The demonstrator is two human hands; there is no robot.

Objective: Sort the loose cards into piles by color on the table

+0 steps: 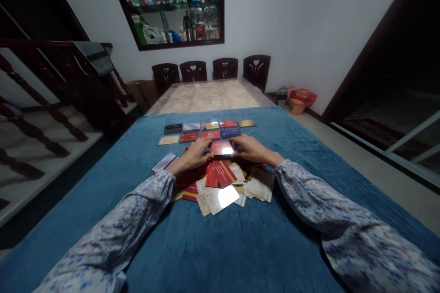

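Beyond the left grip (198, 152) and right grip (252, 149), the table (213, 94) stretches toward four dark chairs (256, 74) and a white wall (292, 13) with a recessed cabinet (182, 46). Wooden balusters (74, 130) stand left of the left grip; pale floor (314, 128) and a dark doorway (395, 68), right.

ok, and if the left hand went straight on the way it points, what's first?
Left hand meets the glossy red card first, seemingly touching it now; beyond that, likely the right hand, depth unclear.

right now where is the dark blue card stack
In the head view, the dark blue card stack sits just right of centre, beyond the right hand, with a red stack directly behind it.
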